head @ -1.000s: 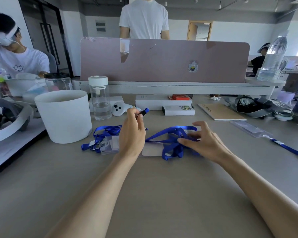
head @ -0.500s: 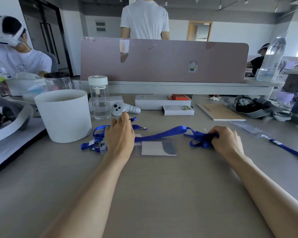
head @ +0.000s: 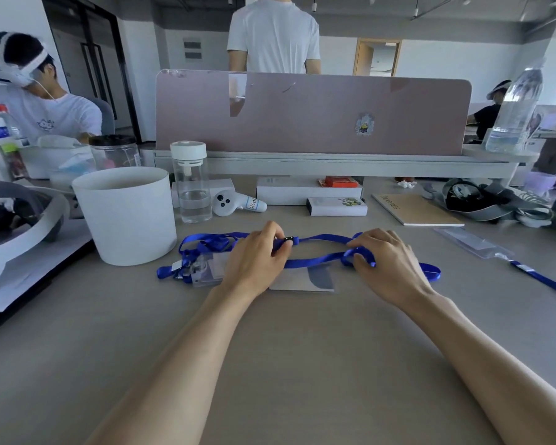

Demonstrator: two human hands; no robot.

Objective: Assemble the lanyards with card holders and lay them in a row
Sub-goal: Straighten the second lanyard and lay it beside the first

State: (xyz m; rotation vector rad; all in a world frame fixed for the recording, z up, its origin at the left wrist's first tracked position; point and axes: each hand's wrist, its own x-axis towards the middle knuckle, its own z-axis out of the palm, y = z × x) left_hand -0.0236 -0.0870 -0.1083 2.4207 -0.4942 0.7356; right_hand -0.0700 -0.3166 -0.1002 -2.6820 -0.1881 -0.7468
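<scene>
A blue lanyard (head: 318,259) lies stretched across the desk between my hands. My left hand (head: 258,255) pinches its black clip end (head: 289,240). My right hand (head: 386,261) grips the strap near its bunched loop, with a tail of strap trailing right. A clear card holder with a white card (head: 305,279) lies flat under the strap, between my wrists. Left of my left hand sits a tangled pile of more blue lanyards and clear holders (head: 196,264). At the far right an assembled card holder (head: 472,242) lies with its blue lanyard (head: 546,280).
A white bucket (head: 126,213) stands to the left. Behind the hands are a clear bottle (head: 191,183), a white controller (head: 235,203), boxes (head: 336,206) and a notebook (head: 414,208). A pink divider (head: 312,114) closes the desk's back; people sit and stand beyond.
My left hand shifted right and pinched the clip end. My right hand slid left along the strap, which is less taut and bows into a loop.
</scene>
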